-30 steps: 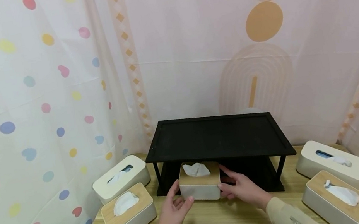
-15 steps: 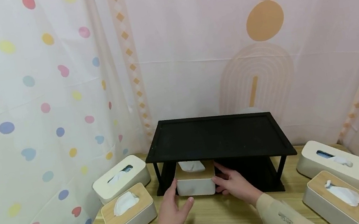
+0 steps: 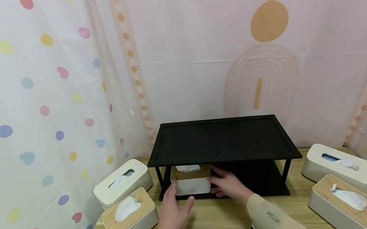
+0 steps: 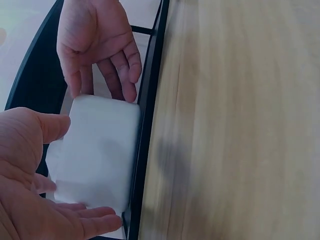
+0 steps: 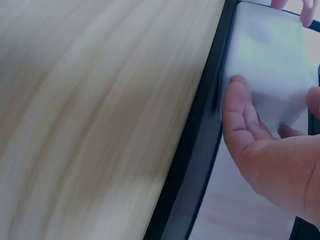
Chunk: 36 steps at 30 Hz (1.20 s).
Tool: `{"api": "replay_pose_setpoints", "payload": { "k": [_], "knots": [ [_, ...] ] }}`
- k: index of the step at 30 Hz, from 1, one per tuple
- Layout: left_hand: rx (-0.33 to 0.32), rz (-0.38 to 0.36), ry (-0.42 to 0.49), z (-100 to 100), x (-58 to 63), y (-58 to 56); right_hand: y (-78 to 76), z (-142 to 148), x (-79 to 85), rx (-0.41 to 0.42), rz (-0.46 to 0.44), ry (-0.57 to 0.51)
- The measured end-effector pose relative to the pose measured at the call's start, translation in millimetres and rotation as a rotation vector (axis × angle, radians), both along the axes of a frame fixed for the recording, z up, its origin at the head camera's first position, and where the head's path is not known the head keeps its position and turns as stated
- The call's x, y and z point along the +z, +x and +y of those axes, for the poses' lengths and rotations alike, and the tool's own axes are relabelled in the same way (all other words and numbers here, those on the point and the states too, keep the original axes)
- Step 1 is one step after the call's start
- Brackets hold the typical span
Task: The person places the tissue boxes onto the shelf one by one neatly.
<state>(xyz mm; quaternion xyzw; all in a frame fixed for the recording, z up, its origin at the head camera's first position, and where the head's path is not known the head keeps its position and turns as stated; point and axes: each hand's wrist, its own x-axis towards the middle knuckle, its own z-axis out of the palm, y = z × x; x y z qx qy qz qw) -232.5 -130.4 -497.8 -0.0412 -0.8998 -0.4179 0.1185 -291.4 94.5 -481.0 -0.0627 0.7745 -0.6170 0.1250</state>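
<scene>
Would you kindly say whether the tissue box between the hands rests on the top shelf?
No, the tissue box is below the top shelf, between the left hand and right hand.

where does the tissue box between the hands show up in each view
Head: tissue box, lower middle, under the top of the black rack.
Left wrist: tissue box, left, slightly below middle.
Right wrist: tissue box, upper right.
Shared landmark: the black rack's front edge, beside the tissue box in both wrist views.

The left grip [image 3: 173, 215], thumb [image 3: 188, 204] spread, faces the right grip [image 3: 230, 187].
</scene>
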Motion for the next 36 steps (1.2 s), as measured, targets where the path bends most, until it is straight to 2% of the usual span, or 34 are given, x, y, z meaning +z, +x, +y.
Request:
{"api": "replay_pose_setpoints", "payload": {
  "k": [8,20,28,36],
  "knots": [
    [0.052,-0.03,0.032,-1.7,3.3,-8.3,-4.2,-20.1,-1.4,-0.031,-0.033,-0.007],
    [0.103,-0.027,0.064,-2.4,5.8,-9.8,-7.8,-30.5,3.6,-0.032,-0.036,0.027],
    [0.161,-0.021,0.144,-6.1,5.5,-22.3,-4.4,-39.1,3.5,-0.029,-0.033,0.037],
    [0.193,-0.051,0.202,-4.9,10.2,-22.9,-1.5,-45.2,8.7,-0.06,-0.039,0.04]
  ]
}}
